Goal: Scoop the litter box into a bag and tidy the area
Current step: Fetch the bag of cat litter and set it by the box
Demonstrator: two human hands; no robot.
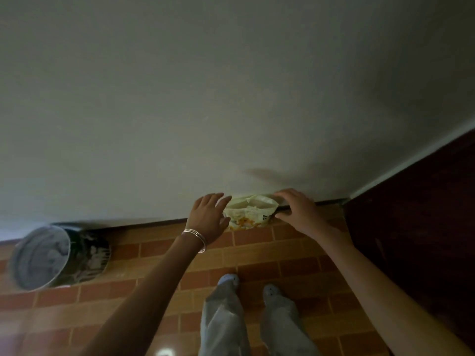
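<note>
Presently I find the task at an early stage. At far left a round bin [90, 255] stands on the tiled floor [159, 255] against the wall [231, 98]; its grey inside is too dim for me to read. No litter box and no scoop appear in this view, so I cannot confirm any scooping as done.

My left hand [209, 217], bangles [195, 238] at the wrist, is spread wide with fingers straight. It sits just beside the bag's left end, and contact cannot be confirmed.

The bag [249, 214] is pale with orange print. It stands on the floor at the foot of the wall, mouth upward and partly open, between both hands.

My right hand [298, 214] arches over the bag's right end, fingers above the rim and thumb below. Whether that pinch has closed, I cannot tell.

A dark panel [424, 227] fills the right side.

Assessment: the bag is only being fetched. Opening it, scooping, filling and tidying all appear outstanding.
</note>
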